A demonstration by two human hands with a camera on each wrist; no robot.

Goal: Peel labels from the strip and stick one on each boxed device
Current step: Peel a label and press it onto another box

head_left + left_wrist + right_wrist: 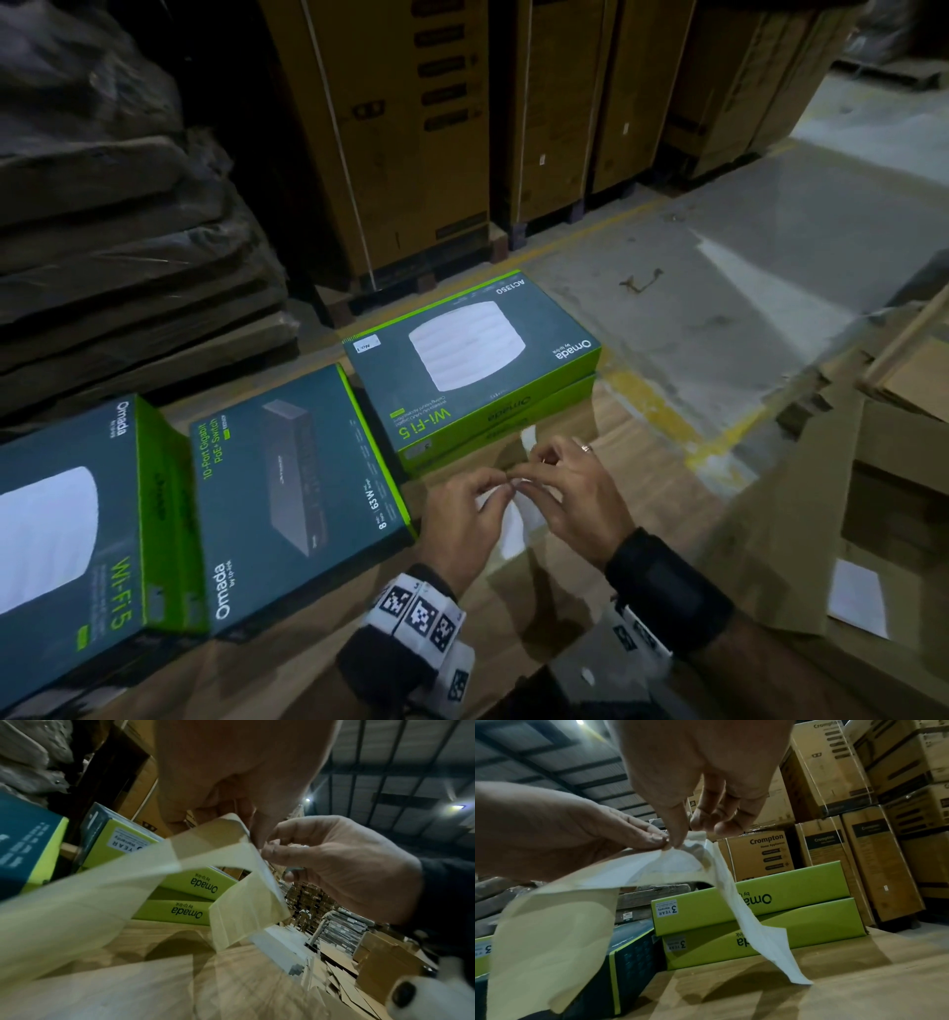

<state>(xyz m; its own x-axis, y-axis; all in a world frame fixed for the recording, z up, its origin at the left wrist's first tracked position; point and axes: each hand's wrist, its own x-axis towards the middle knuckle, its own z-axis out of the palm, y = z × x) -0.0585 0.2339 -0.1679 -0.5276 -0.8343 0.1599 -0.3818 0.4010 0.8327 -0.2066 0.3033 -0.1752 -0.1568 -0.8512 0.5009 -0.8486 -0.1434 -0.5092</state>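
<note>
Just in front of the stacked Wi-Fi boxes (472, 360), your left hand (464, 514) and right hand (575, 493) both pinch the label strip (513, 519).

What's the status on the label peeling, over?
Left hand and right hand both pinching the pale label strip. Top Wi-Fi 5 box already labelled. Nothing in the way.

A warehouse: tall stacked cartons (411, 128) on a concrete floor (770, 246) under roof beams (385, 770).

The pale label strip (552, 923) is hanging folded above the cardboard surface; a white label (680, 862) is apparently lifting off. Green-edged device boxes (472, 360) are lying flat beyond, two stacked.
</note>
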